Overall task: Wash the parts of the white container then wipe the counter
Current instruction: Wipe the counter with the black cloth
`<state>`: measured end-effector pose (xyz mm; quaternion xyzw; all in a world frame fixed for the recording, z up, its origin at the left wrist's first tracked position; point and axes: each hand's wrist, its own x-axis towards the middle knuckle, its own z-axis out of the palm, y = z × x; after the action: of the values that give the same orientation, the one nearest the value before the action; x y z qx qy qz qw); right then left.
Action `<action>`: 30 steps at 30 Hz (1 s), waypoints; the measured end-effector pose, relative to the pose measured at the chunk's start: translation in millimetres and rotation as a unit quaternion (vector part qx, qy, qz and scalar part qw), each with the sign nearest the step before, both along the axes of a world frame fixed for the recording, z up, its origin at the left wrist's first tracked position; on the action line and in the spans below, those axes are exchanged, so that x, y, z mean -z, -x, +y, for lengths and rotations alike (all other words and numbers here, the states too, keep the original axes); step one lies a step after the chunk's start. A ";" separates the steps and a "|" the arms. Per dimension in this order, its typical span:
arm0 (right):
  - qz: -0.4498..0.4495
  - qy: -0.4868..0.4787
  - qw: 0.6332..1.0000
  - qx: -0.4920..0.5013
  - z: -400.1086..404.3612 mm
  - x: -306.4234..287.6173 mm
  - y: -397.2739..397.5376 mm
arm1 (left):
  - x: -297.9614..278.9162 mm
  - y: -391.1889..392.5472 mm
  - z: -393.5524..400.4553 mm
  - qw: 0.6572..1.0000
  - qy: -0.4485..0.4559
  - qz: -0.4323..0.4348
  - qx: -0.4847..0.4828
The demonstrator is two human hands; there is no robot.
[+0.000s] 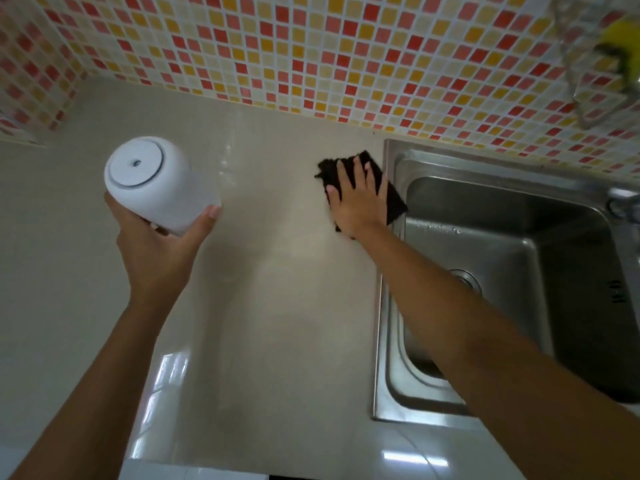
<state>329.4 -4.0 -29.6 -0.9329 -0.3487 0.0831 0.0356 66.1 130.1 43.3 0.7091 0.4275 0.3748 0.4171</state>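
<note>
on the left side the left hand (pixel 157 244) grips the round white plastic container (pixel 157 181) from below, fingers and thumb curled around its body, and holds it lifted above the pale beige glossy counter (pixel 263 306), tilted so that its flat end with a small hole faces the camera. more to the right, the right hand (pixel 358 199) lies flat with straight, spread fingers and presses the dark, almost black cleaning cloth (pixel 372 164) on the counter, just beside the rim of the stainless steel sink (pixel 512 258). i judge that the washing is already done and the wiping is the step in hand. what could go wrong: the container is held only by one hand and it looks smooth and maybe wet, so it can slip and fall on the hard counter if the grip gets loose while attention goes to the cloth. the cloth is also close to the sink edge, so a wide stroke can push it over the rim into the basin. the counter shines with reflections near the front edge. behind it stands a wall of small red, orange and cream mosaic tiles (pixel 311 53), and at the far right a yellow sponge (pixel 620 39) hangs in a holder, blurred.
</note>
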 end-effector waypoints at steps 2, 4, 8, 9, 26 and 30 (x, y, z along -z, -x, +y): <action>0.038 0.009 0.997 0.066 46.4 2.9 -18.4 | 4.8 17.6 3.3 1.000 0.003 0.010 -0.017; 0.042 0.012 0.998 0.051 75.5 5.0 -2.6 | 7.9 36.1 6.0 0.999 0.007 0.010 -0.033; 0.012 -0.030 0.990 -0.139 74.1 8.3 102.3 | 4.0 59.6 14.2 0.998 0.007 -0.003 -0.062; 0.013 -0.054 0.980 -0.189 58.4 6.3 139.1 | 1.3 62.7 15.7 0.997 0.002 -0.009 -0.072; -0.016 -0.052 0.982 -0.181 59.0 12.5 156.4 | -8.9 109.8 33.2 0.990 -0.004 0.050 -0.132; 0.007 -0.068 0.929 -0.365 -12.1 7.7 237.8 | -10.1 94.2 31.4 0.992 0.006 0.040 -0.118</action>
<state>91.6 -16.1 -37.3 -0.7362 -0.6693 0.0726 0.0688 -28.1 161.5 53.4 0.6655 0.5264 0.3903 0.3572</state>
